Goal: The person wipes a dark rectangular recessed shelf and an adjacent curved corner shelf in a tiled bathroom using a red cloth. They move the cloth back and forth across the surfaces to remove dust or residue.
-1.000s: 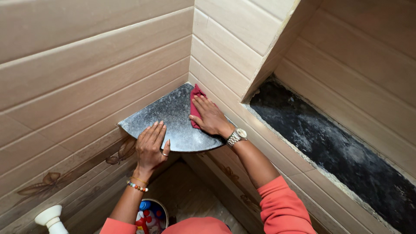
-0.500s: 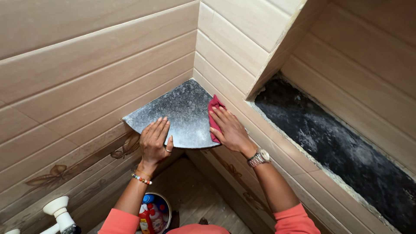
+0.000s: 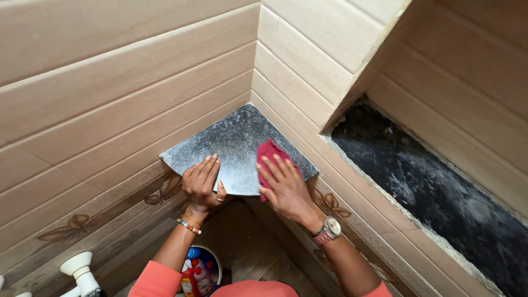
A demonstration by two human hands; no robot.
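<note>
R hand presses red cloth on corner shelf.

Bucket, white rim, at bottom edge: holds cleaning bottles, packed close. One red with white label, one white with blue cap. Labels too small to resolve

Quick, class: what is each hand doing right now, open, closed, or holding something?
Left hand: open, fingers flat on the grey corner shelf, holding nothing.
Right hand: open, fingers spread, pressing the red cloth onto the shelf.
</note>
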